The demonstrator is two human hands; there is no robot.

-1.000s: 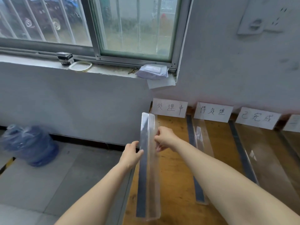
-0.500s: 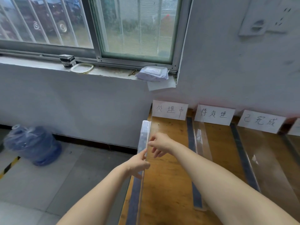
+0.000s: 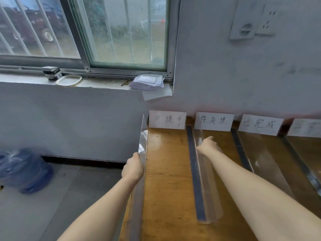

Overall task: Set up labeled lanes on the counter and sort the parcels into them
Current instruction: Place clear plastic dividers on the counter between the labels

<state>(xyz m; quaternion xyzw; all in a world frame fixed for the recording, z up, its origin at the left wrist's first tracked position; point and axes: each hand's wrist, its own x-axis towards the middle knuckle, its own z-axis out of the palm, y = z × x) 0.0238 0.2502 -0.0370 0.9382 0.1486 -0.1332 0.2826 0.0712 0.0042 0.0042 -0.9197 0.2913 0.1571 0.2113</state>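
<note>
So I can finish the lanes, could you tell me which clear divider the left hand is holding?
The leftmost divider, at the left edge of the counter beside the 处理中 card; the others sit between lanes further right.

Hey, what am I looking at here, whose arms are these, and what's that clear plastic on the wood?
No machine here: a person wears a camera on the head, so you see their own two arms from above. The left hand grips a clear strip, held upright along the left edge of the wooden counter. The right hand reaches to a second strip further right; whether it grips it is unclear. Such strips split the counter into lanes, and paper labels lean on the wall behind them.
</note>
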